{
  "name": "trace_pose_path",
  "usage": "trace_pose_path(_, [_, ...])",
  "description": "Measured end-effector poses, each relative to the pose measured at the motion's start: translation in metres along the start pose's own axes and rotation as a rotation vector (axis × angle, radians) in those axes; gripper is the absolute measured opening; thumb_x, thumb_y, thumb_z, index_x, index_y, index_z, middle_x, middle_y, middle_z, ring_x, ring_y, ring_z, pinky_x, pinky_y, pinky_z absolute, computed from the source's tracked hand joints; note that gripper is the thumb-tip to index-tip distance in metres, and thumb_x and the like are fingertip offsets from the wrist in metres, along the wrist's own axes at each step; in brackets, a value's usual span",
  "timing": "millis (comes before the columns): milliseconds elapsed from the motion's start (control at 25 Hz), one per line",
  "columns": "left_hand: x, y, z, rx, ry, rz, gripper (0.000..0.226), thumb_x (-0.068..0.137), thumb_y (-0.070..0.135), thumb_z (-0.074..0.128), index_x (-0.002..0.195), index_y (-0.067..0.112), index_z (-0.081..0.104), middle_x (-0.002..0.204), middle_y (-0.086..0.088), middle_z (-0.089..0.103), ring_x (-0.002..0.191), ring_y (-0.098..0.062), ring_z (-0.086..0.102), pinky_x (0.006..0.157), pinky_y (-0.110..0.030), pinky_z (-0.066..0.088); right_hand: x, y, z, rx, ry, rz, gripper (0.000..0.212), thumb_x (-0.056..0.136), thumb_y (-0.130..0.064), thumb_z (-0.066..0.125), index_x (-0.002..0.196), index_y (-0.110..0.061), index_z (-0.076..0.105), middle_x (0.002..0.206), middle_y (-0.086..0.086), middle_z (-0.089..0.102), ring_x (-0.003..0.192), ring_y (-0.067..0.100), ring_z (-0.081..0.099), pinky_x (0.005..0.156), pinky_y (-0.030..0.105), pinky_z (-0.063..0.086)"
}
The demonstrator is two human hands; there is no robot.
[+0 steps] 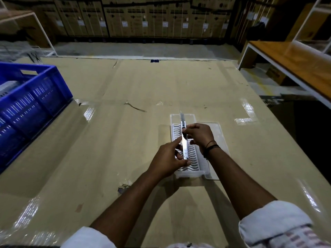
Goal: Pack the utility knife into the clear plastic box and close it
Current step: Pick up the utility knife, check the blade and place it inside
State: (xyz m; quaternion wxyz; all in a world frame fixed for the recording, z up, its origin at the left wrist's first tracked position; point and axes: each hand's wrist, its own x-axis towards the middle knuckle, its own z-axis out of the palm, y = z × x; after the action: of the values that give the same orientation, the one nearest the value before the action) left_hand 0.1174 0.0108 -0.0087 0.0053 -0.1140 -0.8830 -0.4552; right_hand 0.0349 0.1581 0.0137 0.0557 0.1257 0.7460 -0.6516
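Observation:
A slim silver utility knife (184,140) is held lengthwise above the open clear plastic box (189,173), its blade tip pointing away from me. My left hand (167,161) pinches the knife's near end. My right hand (199,136) grips it around the middle, at the black slider. The box lies on the table under both hands and has a white ribbed insert (194,158) inside. Its clear lid (221,140) lies flat on the table to the right of the box, partly hidden by my right wrist.
The table (125,140) is covered with taped cardboard. A blue slatted crate (30,97) stands at the left edge. A wooden bench with a white frame (295,63) is at the far right. Stacked cartons (161,15) line the back wall.

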Motion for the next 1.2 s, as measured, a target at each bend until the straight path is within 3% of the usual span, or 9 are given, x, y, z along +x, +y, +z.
trace_pose_path(280, [0.002,0.001,0.000,0.041,-0.016,-0.015,0.097,0.067,0.036,0.091,0.150,0.040,0.041,0.103,0.012,0.069,0.072,-0.004,0.066,0.070,-0.018,0.050,-0.011,-0.004,-0.001,-0.055,-0.031,-0.009,0.031,0.073,0.002,0.071,0.103,-0.005,0.074,0.091,0.015,0.076,0.086,0.029,0.074,0.059,0.031,0.053])
trace_pose_path(440, [0.002,0.001,-0.001,0.055,-0.027,-0.024,0.096,0.068,0.038,0.090,0.150,0.042,0.041,0.095,0.016,0.067,0.071,-0.003,0.065,0.066,-0.015,0.047,-0.021,-0.008,-0.002,-0.057,-0.047,-0.025,0.029,0.071,0.009,0.065,0.083,-0.015,0.074,0.086,0.016,0.076,0.076,0.030,0.072,0.056,0.031,0.053])
trace_pose_path(640, [0.003,0.002,0.000,0.067,-0.011,-0.002,0.088,0.067,0.039,0.090,0.144,0.043,0.047,0.089,0.020,0.063,0.068,0.006,0.060,0.063,-0.013,0.041,-0.027,-0.006,-0.003,-0.072,-0.076,-0.032,0.046,0.068,0.011,0.060,0.104,-0.013,0.075,0.083,0.020,0.076,0.070,0.031,0.069,0.059,0.034,0.055])
trace_pose_path(800, [0.004,0.002,0.001,0.086,-0.002,0.000,0.080,0.066,0.037,0.090,0.138,0.041,0.054,0.088,0.017,0.065,0.067,0.005,0.059,0.062,-0.017,0.042,-0.030,-0.004,-0.004,-0.149,-0.107,-0.040,0.062,0.066,0.012,0.059,0.119,-0.019,0.070,0.080,0.016,0.076,0.068,0.028,0.072,0.056,0.032,0.056])
trace_pose_path(1040, [0.004,0.003,-0.001,0.094,-0.015,-0.026,0.073,0.064,0.032,0.089,0.130,0.040,0.059,0.091,0.009,0.069,0.066,-0.003,0.059,0.065,-0.029,0.052,-0.032,-0.003,-0.004,-0.376,-0.160,-0.057,0.075,0.062,0.010,0.062,0.129,-0.022,0.065,0.078,0.012,0.075,0.075,0.031,0.073,0.073,0.043,0.061])
trace_pose_path(1200, [0.004,0.005,-0.001,0.104,-0.027,-0.020,0.071,0.064,0.030,0.089,0.129,0.037,0.061,0.094,0.008,0.072,0.065,0.000,0.056,0.062,-0.024,0.045,-0.035,-0.002,-0.006,-0.425,-0.176,-0.073,0.075,0.066,0.009,0.063,0.134,-0.023,0.061,0.082,0.015,0.075,0.083,0.035,0.073,0.081,0.052,0.060])
